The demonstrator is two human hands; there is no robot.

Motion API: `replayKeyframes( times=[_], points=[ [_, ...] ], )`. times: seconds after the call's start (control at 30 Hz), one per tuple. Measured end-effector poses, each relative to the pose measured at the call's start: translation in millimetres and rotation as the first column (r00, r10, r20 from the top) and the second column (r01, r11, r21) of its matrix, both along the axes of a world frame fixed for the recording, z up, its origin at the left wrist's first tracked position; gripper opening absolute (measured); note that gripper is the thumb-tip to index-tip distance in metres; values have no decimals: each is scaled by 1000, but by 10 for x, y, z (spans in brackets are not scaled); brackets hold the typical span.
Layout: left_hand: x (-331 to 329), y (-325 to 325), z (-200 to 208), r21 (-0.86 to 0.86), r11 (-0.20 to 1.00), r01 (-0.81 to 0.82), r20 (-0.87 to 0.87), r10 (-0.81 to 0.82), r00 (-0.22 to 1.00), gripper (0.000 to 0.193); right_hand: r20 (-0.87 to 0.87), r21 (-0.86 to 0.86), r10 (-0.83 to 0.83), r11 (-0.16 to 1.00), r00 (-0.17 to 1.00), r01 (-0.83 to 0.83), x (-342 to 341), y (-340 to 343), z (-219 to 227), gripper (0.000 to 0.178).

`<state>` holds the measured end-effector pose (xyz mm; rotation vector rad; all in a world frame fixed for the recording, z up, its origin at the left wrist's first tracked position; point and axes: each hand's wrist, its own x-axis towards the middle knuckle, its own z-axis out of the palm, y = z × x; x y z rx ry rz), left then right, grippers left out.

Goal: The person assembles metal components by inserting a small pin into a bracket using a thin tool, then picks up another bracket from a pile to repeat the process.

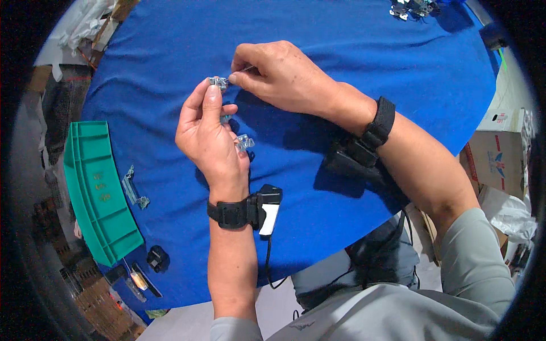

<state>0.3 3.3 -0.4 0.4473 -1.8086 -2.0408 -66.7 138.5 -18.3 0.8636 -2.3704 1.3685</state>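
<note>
My left hand (pixel 207 133) is closed, palm up, pinching a small shiny metal clamp-like piece (pixel 217 83) between thumb and index finger. Against its palm and curled fingers rests another small silvery metal piece (pixel 244 142), and a third glint of metal (pixel 226 119) shows partly hidden among the fingers. My right hand (pixel 284 77) meets it from the right, thumb and index finger pressed together at the clamp-like piece's right end. A thin, light rod-like bit shows between those fingers; most of it is covered. Both hands are above the blue cloth (pixel 318 216).
On the left lies a long green plastic tray (pixel 108 213) with ribs and a few small brassy parts. Beside it are a metal strip-like part (pixel 134 190) and a black block (pixel 157 258). More metal parts (pixel 412 8) are heaped at the far right. A cardboard box (pixel 495 159) stands right of the table.
</note>
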Motion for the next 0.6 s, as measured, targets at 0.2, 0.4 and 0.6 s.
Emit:
replayKeyframes(
  times=[0.2, 0.4, 0.6],
  points=[
    [-1, 5, 6, 51, 998, -22, -27, 23, 999, 18, 64, 19, -19, 1000, 998, 18, 15, -2, 53, 24],
    [12, 4, 30, 56, 998, 3, 10, -3, 1000, 20, 54, -147, -6, 989, 999, 13, 18, 23, 47, 22],
    [-20, 0, -20, 66, 998, -16, -51, 20, 998, 18, 0, -132, 23, 991, 1000, -23, 3, 8, 44, 20]
  ],
)
